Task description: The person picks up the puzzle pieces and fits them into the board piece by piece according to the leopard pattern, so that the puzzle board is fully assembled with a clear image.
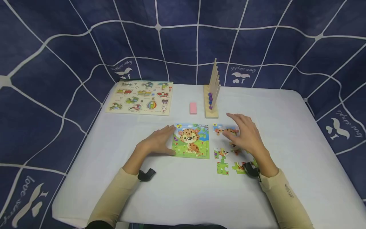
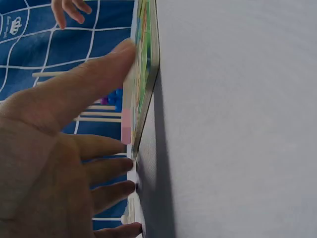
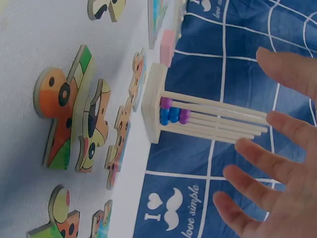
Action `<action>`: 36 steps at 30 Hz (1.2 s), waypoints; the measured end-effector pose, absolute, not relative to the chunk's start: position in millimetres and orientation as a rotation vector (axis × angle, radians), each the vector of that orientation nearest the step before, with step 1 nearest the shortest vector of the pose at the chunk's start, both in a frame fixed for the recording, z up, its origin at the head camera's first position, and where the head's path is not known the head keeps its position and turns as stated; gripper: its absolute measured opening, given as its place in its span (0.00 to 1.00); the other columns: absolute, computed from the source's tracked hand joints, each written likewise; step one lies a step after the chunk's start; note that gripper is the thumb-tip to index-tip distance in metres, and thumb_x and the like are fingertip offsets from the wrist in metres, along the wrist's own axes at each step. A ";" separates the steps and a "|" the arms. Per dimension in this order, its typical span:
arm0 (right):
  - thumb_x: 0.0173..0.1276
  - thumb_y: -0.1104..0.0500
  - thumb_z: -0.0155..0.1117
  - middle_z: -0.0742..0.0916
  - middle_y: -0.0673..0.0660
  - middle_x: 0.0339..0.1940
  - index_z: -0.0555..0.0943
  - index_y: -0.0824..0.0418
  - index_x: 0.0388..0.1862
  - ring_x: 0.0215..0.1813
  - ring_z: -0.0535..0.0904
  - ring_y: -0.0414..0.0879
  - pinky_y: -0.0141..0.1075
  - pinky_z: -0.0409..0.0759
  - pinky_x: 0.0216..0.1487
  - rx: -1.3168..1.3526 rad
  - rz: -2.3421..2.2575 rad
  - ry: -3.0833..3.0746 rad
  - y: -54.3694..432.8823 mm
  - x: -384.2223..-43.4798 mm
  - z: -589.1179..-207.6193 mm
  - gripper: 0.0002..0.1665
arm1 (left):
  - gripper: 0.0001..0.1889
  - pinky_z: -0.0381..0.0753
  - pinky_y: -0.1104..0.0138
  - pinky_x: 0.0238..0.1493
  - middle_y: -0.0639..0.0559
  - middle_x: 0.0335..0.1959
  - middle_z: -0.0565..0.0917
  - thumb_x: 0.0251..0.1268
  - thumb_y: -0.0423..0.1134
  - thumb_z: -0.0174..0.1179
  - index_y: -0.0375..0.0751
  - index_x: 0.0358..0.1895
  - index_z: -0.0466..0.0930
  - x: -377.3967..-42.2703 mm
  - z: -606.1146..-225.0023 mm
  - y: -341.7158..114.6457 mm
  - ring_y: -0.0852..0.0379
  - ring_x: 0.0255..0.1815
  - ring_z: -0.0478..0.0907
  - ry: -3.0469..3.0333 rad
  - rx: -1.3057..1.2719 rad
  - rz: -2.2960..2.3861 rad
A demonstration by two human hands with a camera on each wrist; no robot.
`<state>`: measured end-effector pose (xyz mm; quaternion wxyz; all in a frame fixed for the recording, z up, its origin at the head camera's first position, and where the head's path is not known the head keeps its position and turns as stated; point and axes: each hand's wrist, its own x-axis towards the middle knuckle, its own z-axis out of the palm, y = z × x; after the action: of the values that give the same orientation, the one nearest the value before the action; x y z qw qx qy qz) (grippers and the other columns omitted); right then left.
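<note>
- Your 2 hands are apart. Your left hand [image 1: 157,141] has its fingers extended at the left edge of the square, glossy leopard-picture puzzle board [image 1: 190,140]; your right hand [image 1: 244,132] is spread and raised over the loose, brightly printed jigsaw pieces [image 1: 222,167], gripping nothing visible.
- The board lies flat near the middle of the white worktop [image 1: 171,190], well in from its far and near edges.
- A rightward push from your left hand could slide the board into the pieces just beside it.
- The low black wrist mount [image 1: 251,170] on your right arm could drag the nearest pieces.
- The leopard's head points to the worktop's far edge, its feet to the near edge; the board looks nearly square, so you get no clear long axis.
</note>
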<state>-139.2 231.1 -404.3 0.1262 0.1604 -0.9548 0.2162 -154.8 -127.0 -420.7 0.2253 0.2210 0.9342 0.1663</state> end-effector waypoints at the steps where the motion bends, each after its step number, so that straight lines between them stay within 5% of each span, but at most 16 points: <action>1: 0.59 0.44 0.70 0.77 0.61 0.64 0.68 0.49 0.72 0.64 0.70 0.62 0.63 0.69 0.58 0.468 0.649 -2.794 231.7 -139.7 -404.4 0.42 | 0.59 0.46 0.47 0.79 0.47 0.81 0.46 0.48 0.60 0.72 0.42 0.78 0.46 -154.8 -421.5 -127.7 0.47 0.82 0.42 2.561 0.613 0.437; 13: 0.58 0.47 0.74 0.75 0.61 0.67 0.67 0.52 0.73 0.68 0.67 0.61 0.62 0.67 0.64 0.573 0.822 -2.924 237.7 -153.2 -404.3 0.45 | 0.58 0.42 0.49 0.80 0.49 0.81 0.44 0.49 0.61 0.71 0.41 0.78 0.46 -154.4 -424.4 -128.6 0.47 0.82 0.39 2.528 0.654 0.370; 22: 0.56 0.54 0.76 0.79 0.60 0.64 0.74 0.59 0.67 0.63 0.74 0.58 0.57 0.73 0.62 0.713 1.042 -3.110 228.8 -186.0 -414.3 0.40 | 0.58 0.41 0.50 0.80 0.49 0.81 0.43 0.50 0.61 0.69 0.41 0.78 0.45 -154.2 -426.2 -131.7 0.48 0.82 0.38 2.525 0.664 0.363; 36: 0.54 0.54 0.78 0.80 0.61 0.59 0.80 0.59 0.60 0.62 0.74 0.57 0.53 0.70 0.68 0.564 1.033 -3.283 230.2 -214.4 -440.4 0.34 | 0.57 0.43 0.48 0.79 0.48 0.81 0.44 0.50 0.61 0.69 0.41 0.78 0.46 -152.9 -425.4 -131.9 0.47 0.82 0.40 2.526 0.672 0.383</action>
<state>-214.4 230.2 -440.4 -0.1722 0.1592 -0.9273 0.2917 -152.9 -131.9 -425.4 0.2471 0.2465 0.9265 0.1404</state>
